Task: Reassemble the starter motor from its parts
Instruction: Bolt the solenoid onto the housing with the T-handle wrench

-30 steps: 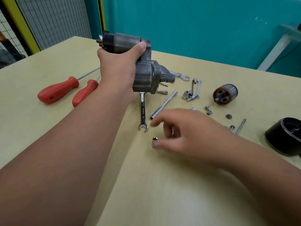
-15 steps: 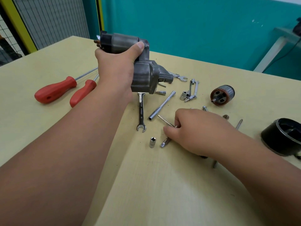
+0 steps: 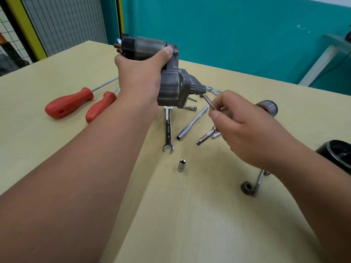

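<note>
My left hand grips the grey starter motor housing by its solenoid end and holds it above the table. My right hand pinches a long thin bolt whose tip points up at the housing's nose. A second metal piece hangs below my right fingers. The armature lies behind my right hand, partly hidden. A black motor casing sits at the right edge. A small pinion gear lies near my right forearm.
Two red-handled screwdrivers lie at the left. A 10 mm spanner, an extension bar, a small socket and another spanner lie on the yellow table. A long bolt lies by the gear.
My right hand picked the long thin bolt off the table and raised it toward the housing's nose. The left hand kept the housing held up.
</note>
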A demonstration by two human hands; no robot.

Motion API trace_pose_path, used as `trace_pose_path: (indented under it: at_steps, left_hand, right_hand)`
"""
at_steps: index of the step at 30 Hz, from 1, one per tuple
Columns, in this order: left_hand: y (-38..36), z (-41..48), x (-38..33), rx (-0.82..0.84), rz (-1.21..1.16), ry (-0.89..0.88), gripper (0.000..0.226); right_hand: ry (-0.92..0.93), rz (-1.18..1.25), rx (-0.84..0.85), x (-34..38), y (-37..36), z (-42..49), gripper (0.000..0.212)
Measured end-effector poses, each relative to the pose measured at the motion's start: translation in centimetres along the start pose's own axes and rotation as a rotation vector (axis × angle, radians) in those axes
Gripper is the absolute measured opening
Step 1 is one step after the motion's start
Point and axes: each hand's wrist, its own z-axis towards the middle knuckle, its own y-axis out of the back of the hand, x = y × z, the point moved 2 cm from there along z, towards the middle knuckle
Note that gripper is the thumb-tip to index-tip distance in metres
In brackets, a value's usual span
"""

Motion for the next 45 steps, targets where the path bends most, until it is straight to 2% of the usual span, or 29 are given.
trace_pose_path:
  at_steps: [3, 8, 19, 27, 30, 33, 35, 36, 38, 41, 43, 45]
  left_hand:
    - [0.1, 0.1, 0.0, -0.002, -0.002, 0.001, 0.079]
    - [0.2, 0.0, 0.1, 0.001, -0.005, -0.017, 0.081]
    - [0.2, 0.0, -0.1, 0.000, 0.005, -0.019, 0.081]
    - [0.2, 0.2, 0.0, -0.016, 0.007, -0.019, 0.080]
    - [0.1, 0.2, 0.1, -0.009, 0.013, -0.023, 0.081]
    - [0.0, 0.1, 0.1, -0.004, 0.009, -0.031, 0.081]
    - [-0.1, 0.1, 0.2, 0.003, -0.001, -0.032, 0.081]
    - [-0.1, 0.0, 0.2, 0.011, -0.008, -0.029, 0.080]
    - [-0.3, -0.2, 0.4, 0.032, -0.010, -0.022, 0.077]
    - [-0.5, -0.7, 0.5, 0.058, -0.018, -0.009, 0.075]
    - [-0.9, -1.0, 0.6, 0.088, -0.026, 0.000, 0.075]
    - [-1.5, -1.6, 0.8, 0.134, -0.017, 0.018, 0.075]
  right_hand:
    - [0.105, 0.036, -0.002, 1.5, 0.0, -0.6, 0.018]
    - [0.199, -0.129, 0.100, 2.7, -1.5, -1.2, 0.014]
    - [0.395, -0.346, 0.184, 2.8, -2.0, -1.3, 0.012]
    - [0.496, -0.500, 0.278, 3.4, -1.6, -1.2, 0.034]
    - [0.510, -0.522, 0.271, 3.6, -1.7, -1.1, 0.029]
    - [0.545, -0.571, 0.257, 3.9, -2.2, -1.2, 0.004]
    - [0.555, -0.645, 0.273, 4.1, -2.8, -1.6, 0.031]
    - [0.547, -0.668, 0.283, 4.4, -3.0, -1.7, 0.038]
    - [0.571, -0.682, 0.263, 4.7, -3.3, -1.7, 0.038]
    - [0.477, -0.492, 0.232, 3.2, -1.9, -1.8, 0.010]
    - [0.319, -0.268, 0.197, 1.0, 0.1, -2.6, 0.016]
    - [0.122, 0.127, -0.018, -1.0, 2.6, -3.7, 0.020]
